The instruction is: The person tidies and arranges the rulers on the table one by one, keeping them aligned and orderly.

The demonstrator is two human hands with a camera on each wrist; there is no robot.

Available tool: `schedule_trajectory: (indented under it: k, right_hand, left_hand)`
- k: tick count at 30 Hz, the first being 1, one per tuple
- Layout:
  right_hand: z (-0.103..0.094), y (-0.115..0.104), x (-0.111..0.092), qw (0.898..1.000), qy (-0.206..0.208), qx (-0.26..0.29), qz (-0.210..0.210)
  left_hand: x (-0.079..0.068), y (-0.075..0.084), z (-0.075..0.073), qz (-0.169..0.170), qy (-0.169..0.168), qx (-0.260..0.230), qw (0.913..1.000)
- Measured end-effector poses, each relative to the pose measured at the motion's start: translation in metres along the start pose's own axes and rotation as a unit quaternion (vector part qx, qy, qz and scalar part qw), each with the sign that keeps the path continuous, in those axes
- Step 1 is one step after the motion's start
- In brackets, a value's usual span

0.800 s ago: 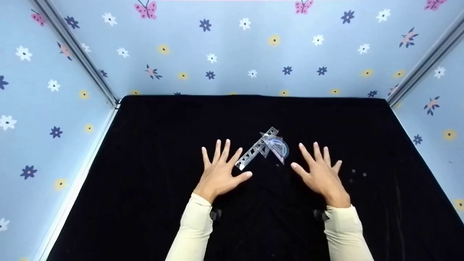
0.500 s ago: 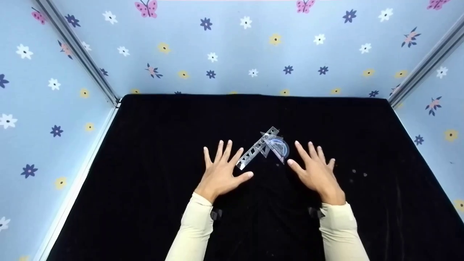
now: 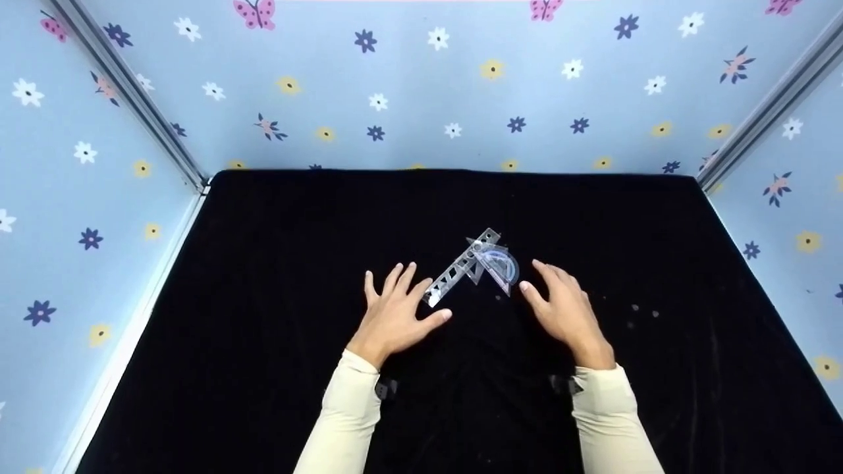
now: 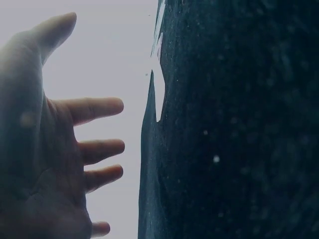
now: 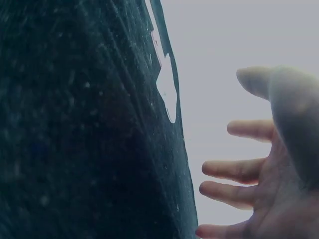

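Note:
A clear ruler (image 3: 442,284) with cut-out shapes lies slanted on the black cloth in the head view. Its far end overlaps a small pile of clear drawing pieces: a blue-marked protractor (image 3: 513,270) and what look like set squares (image 3: 473,274). My left hand (image 3: 390,324) is beside the ruler's near end, fingers spread, holding nothing. To the right of the protractor is my right hand (image 3: 566,315), fingers relaxed and nothing in its grasp. Both wrist views show the left palm (image 4: 50,169) and right palm (image 5: 279,204) apart from the cloth; the pieces appear there only as bright slivers.
Black cloth (image 3: 316,230) covers the table. Flower-printed blue panels (image 3: 421,85) stand at the back and both sides, joined by metal corner posts (image 3: 135,99). A few small pale specks (image 3: 655,314) lie right of my right hand.
My right hand has moved left, closer to the protractor, and its fingers have drawn together. The left hand stays by the ruler. The head view has shifted slightly; the drawing pieces look undisturbed.

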State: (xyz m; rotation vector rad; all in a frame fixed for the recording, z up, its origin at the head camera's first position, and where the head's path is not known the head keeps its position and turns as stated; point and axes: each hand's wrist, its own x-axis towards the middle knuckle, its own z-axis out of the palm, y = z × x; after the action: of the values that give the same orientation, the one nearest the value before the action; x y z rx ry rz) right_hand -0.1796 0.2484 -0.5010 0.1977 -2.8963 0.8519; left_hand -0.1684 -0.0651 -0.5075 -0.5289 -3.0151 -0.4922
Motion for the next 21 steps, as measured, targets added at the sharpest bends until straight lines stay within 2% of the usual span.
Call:
schedule_trajectory:
  k: [7, 15, 21]
  right_hand:
    - [0.0026, -0.0005, 0.0, 1.0, 0.018, 0.018, -0.003]
    - [0.0038, -0.0024, -0.0015, 1.0, 0.002, 0.025, -0.005]
    - [0.0021, -0.0018, -0.0013, 1.0, -0.005, 0.026, -0.012]
  left_hand:
    - [-0.0002, -0.0009, 0.0025, 0.004, -0.004, -0.012, 0.9999]
    - [-0.0008, -0.0031, 0.0055, 0.025, 0.019, -0.026, 0.9992]
    - [-0.0006, -0.0009, 0.0051, 0.027, 0.002, -0.045, 0.9986]
